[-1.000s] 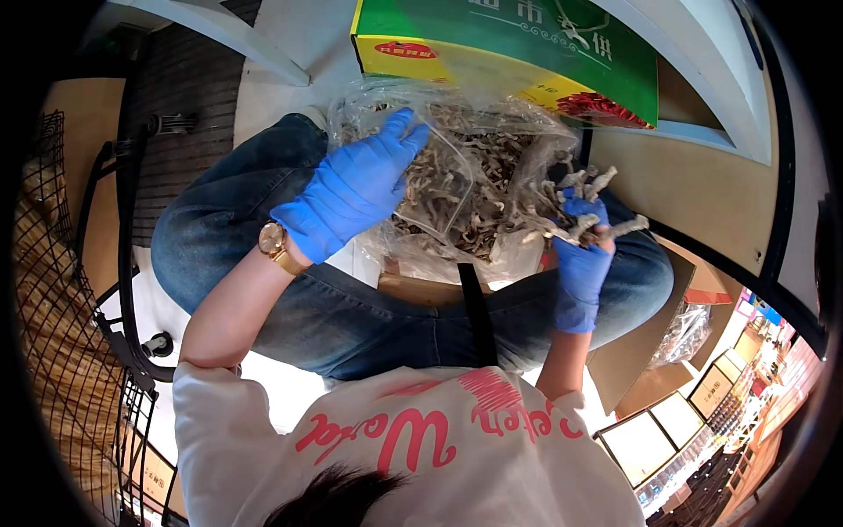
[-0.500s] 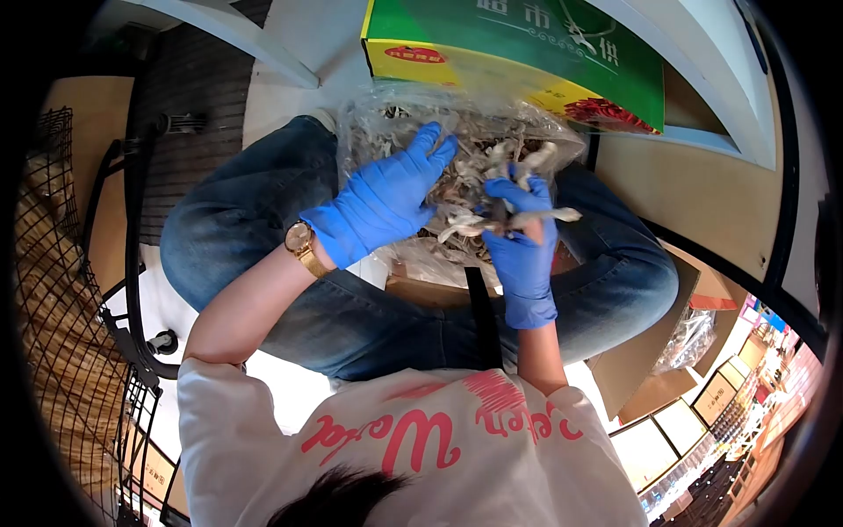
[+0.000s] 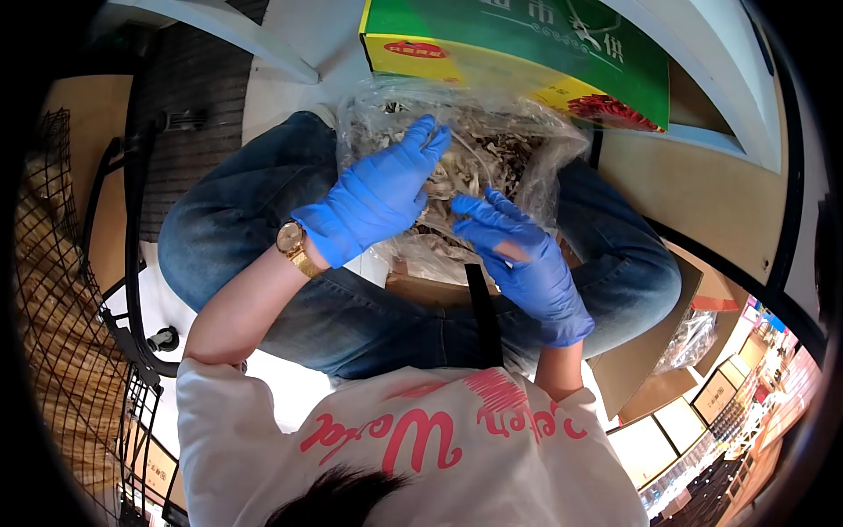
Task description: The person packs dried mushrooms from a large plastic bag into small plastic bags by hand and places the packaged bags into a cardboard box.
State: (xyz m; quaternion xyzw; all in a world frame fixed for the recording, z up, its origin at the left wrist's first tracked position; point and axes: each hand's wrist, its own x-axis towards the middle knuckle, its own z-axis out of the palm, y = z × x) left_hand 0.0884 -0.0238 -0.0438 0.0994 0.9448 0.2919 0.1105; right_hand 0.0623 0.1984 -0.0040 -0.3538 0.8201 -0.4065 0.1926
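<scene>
A clear plastic bag lies open between my knees, with many thin, dried grey-brown pieces inside. My left hand, in a blue glove and with a gold watch at the wrist, is over the bag's left side. Its fingers are bent and partly together; what they hold, if anything, is hidden. My right hand, also blue-gloved, is over the bag's near right part with its fingers apart and nothing held. A bare patch of skin shows through this glove.
Beyond the bag stands a green and yellow box. A wire basket is on the left. An open cardboard box with plastic inside sits at the right. White curved furniture legs frame the far side.
My right hand has moved left from beside the bag to over it and has let go of the dried pieces. My left hand has shifted slightly right.
</scene>
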